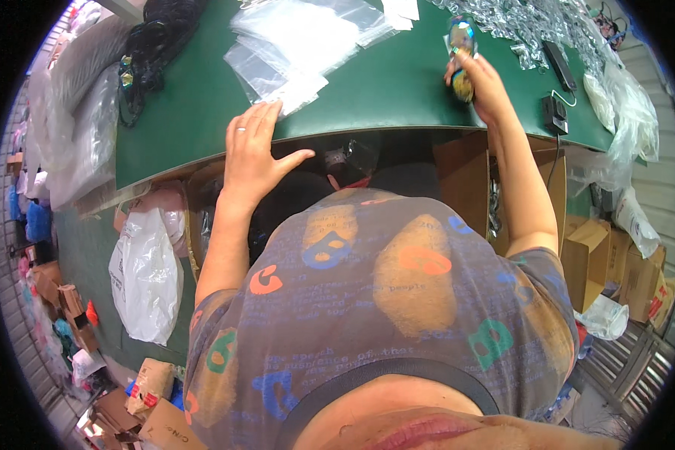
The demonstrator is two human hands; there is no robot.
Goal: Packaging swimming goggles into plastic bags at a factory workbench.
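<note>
My right hand point(478, 82), raised over the table's right side, grips what looks like a pair of sunglasses point(463, 37) with shiny blue and yellow mirrored lenses; its fingers cover the middle part. At the table's front edge lies my left hand point(253, 146), its fingers stretched flat and the thumb spread out. The fingertips touch the near corner of a stack of clear plastic bags point(292, 45). Both rest on a green tabletop point(382, 86).
A heap of shiny clear-wrapped pieces point(532, 22) covers the far right. Near it are a black bar-shaped device point(559, 66) and a black adapter point(554, 115) with a cable. Dark glossy items point(157, 45) are piled far left. Cardboard boxes point(585, 259) stand below right.
</note>
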